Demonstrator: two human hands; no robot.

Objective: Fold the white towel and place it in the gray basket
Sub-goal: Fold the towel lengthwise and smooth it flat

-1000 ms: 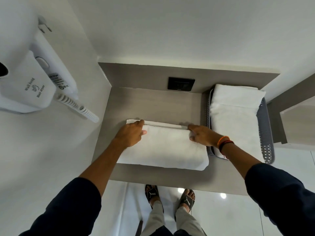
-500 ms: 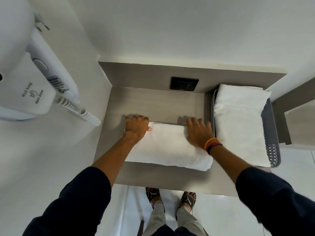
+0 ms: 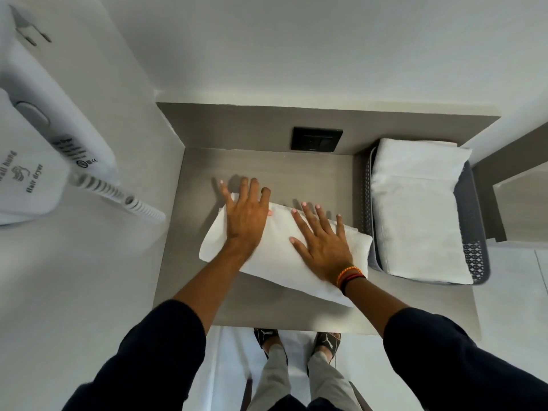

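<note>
Both hands flat, fingers spread, palms down on the folded white towel [image 3: 284, 262]. Left hand [image 3: 246, 215] covers its far left part, fingertips reaching past the towel's far edge over the grey wood-grain surface [image 3: 267, 167]. Right hand [image 3: 323, 241] presses the right half, wrist with orange and dark woven bracelets [image 3: 350, 275] near the towel's near edge. Neither hand grips; both lie open. Towel sits skewed on the surface, its right end just beside the gray perforated plastic basket [image 3: 474, 256]. Basket already holds another folded white towel [image 3: 415, 209]. Black wall socket plate [image 3: 316, 139] behind the surface. White wall-hung hair dryer [image 3: 32, 161] with coiled cord at left.
</note>
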